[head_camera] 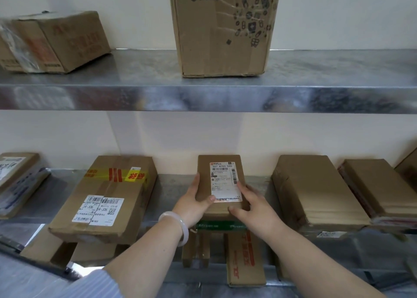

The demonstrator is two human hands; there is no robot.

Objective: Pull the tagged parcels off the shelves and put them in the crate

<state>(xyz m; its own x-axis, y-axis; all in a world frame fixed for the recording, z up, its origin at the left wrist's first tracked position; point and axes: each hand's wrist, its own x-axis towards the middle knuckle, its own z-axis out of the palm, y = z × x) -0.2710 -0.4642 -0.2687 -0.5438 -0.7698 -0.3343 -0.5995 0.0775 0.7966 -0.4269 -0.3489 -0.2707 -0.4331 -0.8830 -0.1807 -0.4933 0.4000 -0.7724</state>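
- The tagged parcel is a small brown carton with a white label on its top face. The label reads "507 N705 040".
- It lies flat on the middle shelf, in the centre, with its far end close to the wall.
- The 2 grips hold it from both sides at the near end.
- The left grip grasps the left edge: the fingers go along the side and the thumb presses on top, near the lower left corner of the label.
- The right grip grasps the right edge: the fingers lie on the top face beside the label and the thumb is at the near edge.
- A white bangle sits on the left wrist.
- I cannot tell if the parcel is lifted or rests on the shelf. A green printed strip shows just below its near end.
- To the left lies a taped parcel with yellow and red tape and 2 labels. To the right lies a plain parcel.
- On the upper shelf stand a tall carton and a low carton.
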